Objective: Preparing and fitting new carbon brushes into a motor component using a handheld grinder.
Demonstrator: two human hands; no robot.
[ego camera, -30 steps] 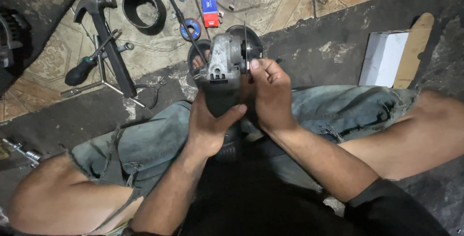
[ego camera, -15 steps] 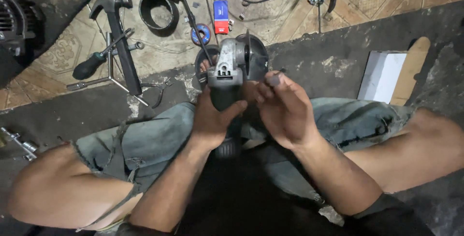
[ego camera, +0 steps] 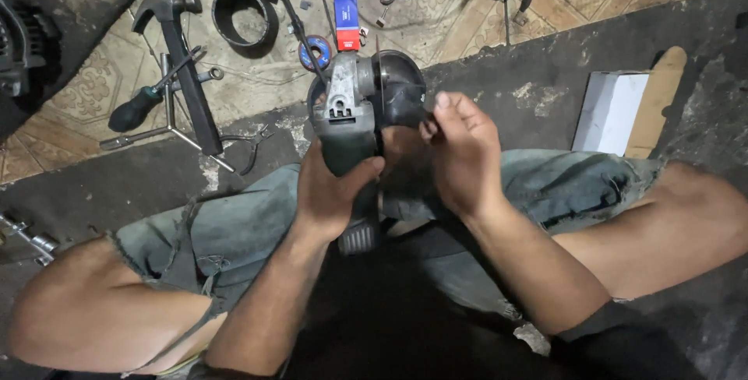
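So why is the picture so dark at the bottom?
Head view: the light falls on the patterned floor at the top, while the lap lies in shadow; the angle grinder and both hands, left hand and right hand, look sharp, without glare.

Angle grinder (ego camera: 354, 111) in left hand (ego camera: 331, 189): grey head, dark body. Beyond it: black hammer (ego camera: 187, 68), red-and-blue small box (ego camera: 347, 23), beige patterned floor tiles (ego camera: 436, 14). Right of right hand (ego camera: 463, 154): white box (ego camera: 608, 111). Faded blue denim shorts (ego camera: 234, 232).
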